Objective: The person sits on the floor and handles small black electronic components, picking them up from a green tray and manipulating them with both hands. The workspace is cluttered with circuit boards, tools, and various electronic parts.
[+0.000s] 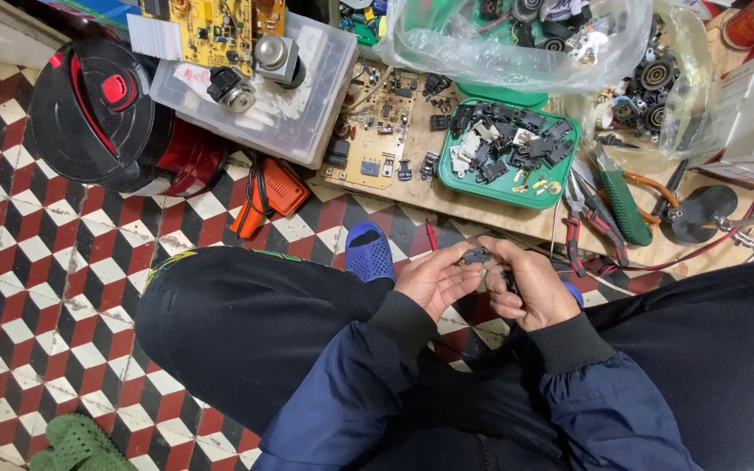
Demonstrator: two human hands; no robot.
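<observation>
Both hands meeting over the lap, crouched above the checkered floor (54, 288). Left hand (434, 281) cupped palm-up, fingers curled around one end of a small black part (476, 255); right hand (530, 288) pinching the other end, thumb on top. Held between the knees, just short of the wooden board (447, 196). Looks like close fiddly work on the part, so best done with a steady left-hand cradle, light right-hand pressure, wrists braced against the legs, nothing forced. Worth keeping the part over the lap, not the floor, in case a tiny piece springs loose. Near at hand: green tray (560, 174) of similar black parts, pliers (599, 222) with red and green handles, circuit board (373, 144), blue slipper (368, 251) poking out below.
</observation>
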